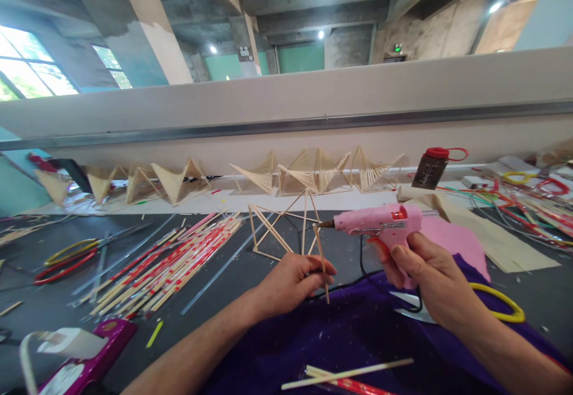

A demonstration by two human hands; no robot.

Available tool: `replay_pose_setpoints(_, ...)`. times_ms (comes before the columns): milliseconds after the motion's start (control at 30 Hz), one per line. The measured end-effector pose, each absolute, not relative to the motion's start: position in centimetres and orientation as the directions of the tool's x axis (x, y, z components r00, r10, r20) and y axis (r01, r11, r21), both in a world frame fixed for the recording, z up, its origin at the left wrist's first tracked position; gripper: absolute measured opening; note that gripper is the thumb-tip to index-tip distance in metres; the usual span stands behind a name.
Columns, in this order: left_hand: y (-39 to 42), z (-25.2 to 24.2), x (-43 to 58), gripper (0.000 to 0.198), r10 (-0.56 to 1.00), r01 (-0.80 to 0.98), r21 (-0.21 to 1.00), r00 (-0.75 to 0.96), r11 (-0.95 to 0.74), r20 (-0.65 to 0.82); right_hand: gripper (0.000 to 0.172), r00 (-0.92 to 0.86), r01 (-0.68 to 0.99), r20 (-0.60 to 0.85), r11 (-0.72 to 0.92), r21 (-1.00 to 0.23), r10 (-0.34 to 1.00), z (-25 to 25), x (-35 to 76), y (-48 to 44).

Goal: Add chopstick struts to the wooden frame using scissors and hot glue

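My right hand (414, 261) is closed around the handle of a pink hot glue gun (378, 222), whose nozzle points left. Its tip is close to the upper end of a thin wooden stick (321, 258); whether they touch I cannot tell. That stick is pinched, nearly upright, in the fingers of my left hand (298, 281). Just behind the left hand stands an open frame of wooden sticks (273, 231), with several sticks rising to a peak. The left hand hides part of the frame's near side.
Finished-looking stick models (298, 174) line the back. Packaged sticks (179, 258) and red-and-yellow scissors (74, 258) lie left, near a purple power strip (107, 347). Yellow-handled scissors (496, 305) rest by my right wrist. A dark bottle (430, 168) stands behind; loose sticks (347, 374) lie on purple cloth (268, 353).
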State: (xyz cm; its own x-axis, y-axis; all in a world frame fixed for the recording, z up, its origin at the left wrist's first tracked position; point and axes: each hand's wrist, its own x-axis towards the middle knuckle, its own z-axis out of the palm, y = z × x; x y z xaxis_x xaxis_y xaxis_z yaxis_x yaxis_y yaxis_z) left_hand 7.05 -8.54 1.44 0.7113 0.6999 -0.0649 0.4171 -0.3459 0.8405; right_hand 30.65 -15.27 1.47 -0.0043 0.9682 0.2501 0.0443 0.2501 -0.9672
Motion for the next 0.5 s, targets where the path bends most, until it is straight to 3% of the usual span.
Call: replay_pose_setpoints(500, -8.45, 1.48, 6.95, 0.029, 0.680, 0.423, 0.836, 0.728, -0.349, -0.084, 0.033, 0.036, 0.006, 0.274, 0.274, -0.962, 0.961, 1.52, 30.35, -14.93)
